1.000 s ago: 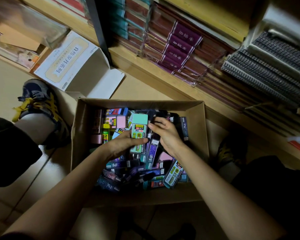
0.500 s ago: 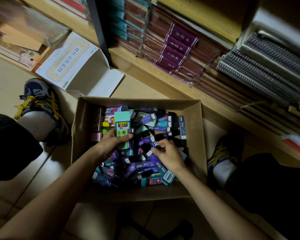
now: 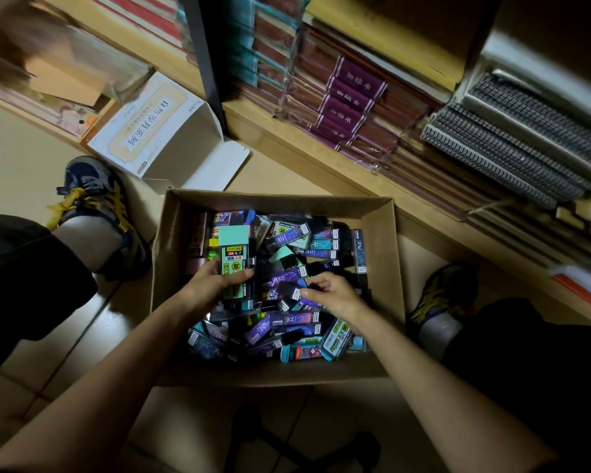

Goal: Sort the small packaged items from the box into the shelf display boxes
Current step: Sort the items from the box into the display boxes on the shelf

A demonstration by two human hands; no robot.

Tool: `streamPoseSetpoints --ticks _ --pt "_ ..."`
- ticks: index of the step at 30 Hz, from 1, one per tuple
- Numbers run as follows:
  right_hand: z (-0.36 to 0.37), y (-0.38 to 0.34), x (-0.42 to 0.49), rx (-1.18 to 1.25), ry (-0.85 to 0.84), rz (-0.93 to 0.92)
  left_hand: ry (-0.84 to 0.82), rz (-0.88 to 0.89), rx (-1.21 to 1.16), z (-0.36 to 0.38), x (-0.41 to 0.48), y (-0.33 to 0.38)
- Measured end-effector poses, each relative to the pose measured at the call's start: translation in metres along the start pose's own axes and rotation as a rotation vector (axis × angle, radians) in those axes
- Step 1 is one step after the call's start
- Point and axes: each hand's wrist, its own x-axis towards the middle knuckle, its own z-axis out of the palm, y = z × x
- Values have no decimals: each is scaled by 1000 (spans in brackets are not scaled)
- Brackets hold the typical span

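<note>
A person's left hand [image 3: 207,290] clamps fingers and thumb around a stack of mint-green packets [image 3: 233,254] at the left of a cardboard box [image 3: 381,261] heaped with small packaged items [image 3: 289,324], while the right hand [image 3: 336,297] pinches a dark packet [image 3: 289,291] at its fingertips mid-pile

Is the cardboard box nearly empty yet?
No, well filled: small packets lie piled across the cardboard box; no bare floor shows.

Tiled floor [image 3: 21,172]: open cardboard box [image 3: 270,373] (full of small packets [image 3: 297,319]) at its middle, white printed box [image 3: 144,131] just behind, at the far edge below the shelf [image 3: 321,158].
</note>
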Motion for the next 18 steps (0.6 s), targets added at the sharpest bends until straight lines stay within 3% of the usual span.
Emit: streamPoseSetpoints --ticks 3,8,11,18 --pt "-3 -6 0 124 67 -16 20 31 -29 3 -2 3" --pt "-4 -19 -5 130 75 -115 39 36 -38 9 -8 10" --pt "-11 -27 -10 200 173 -154 32 34 -3 15 -11 15" --pt "-59 -70 -44 157 295 -344 -23 94 65 39 -26 41"
